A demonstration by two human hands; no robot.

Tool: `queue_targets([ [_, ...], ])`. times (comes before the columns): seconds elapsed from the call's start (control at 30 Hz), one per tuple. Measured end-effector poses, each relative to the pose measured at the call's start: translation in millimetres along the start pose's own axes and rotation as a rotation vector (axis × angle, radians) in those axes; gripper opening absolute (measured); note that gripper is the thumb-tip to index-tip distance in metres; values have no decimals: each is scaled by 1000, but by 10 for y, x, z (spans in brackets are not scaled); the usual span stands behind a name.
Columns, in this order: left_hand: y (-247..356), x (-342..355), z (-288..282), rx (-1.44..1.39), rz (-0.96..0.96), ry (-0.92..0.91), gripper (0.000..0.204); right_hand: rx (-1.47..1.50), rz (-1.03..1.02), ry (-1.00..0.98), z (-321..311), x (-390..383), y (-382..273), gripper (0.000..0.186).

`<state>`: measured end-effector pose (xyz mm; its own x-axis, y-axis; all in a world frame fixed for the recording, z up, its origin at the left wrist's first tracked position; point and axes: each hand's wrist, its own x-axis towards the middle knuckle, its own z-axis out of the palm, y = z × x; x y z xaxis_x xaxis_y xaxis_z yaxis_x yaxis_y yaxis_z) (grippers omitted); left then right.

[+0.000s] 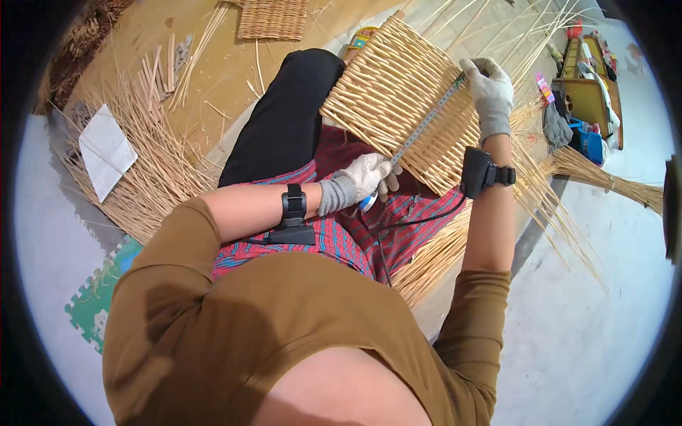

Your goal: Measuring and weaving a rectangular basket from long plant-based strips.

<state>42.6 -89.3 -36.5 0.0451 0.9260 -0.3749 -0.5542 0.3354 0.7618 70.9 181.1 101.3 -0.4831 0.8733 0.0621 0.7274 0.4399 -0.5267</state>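
Observation:
A pale woven wicker panel [380, 82] lies slanted across my lap, over red striped cloth. A tape measure [419, 128] runs diagonally across the weave. At the panel's lower edge my left hand [366, 176], in a white glove, is closed on the tape, with part of a blue-and-white case showing beneath it. My right hand [489, 92], also gloved, grips the tape's far end at the panel's upper right edge, fingers curled. Loose canes stick out from the panel's far edge. Each forearm has a black strapped device, with black cables hanging near my lap.
Cane strands [163, 177] and a white paper [106, 153] lie left, beside a green foam mat [96, 305]. Another woven piece [270, 21] lies beyond my leg. A long cane bundle [611, 181] lies right. Behind it stands a wooden bench [590, 106] with cloths and a blue container.

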Motion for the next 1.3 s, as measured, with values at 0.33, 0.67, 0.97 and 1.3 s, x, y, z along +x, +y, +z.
queue_targets([
  [0.33,-8,30,33,-31,-15,11,31,205,154,-93,8,171,230,26],
  [0.67,-14,60,90,55,-37,54,30,273,5,-108,34,80,171,24],
  [0.97,-103,136,370,7,-32,-34,30,-191,40,0,-291,-119,297,27],
  [1.3,-233,233,396,-10,-32,-27,31,109,128,-17,-198,80,654,31],
])
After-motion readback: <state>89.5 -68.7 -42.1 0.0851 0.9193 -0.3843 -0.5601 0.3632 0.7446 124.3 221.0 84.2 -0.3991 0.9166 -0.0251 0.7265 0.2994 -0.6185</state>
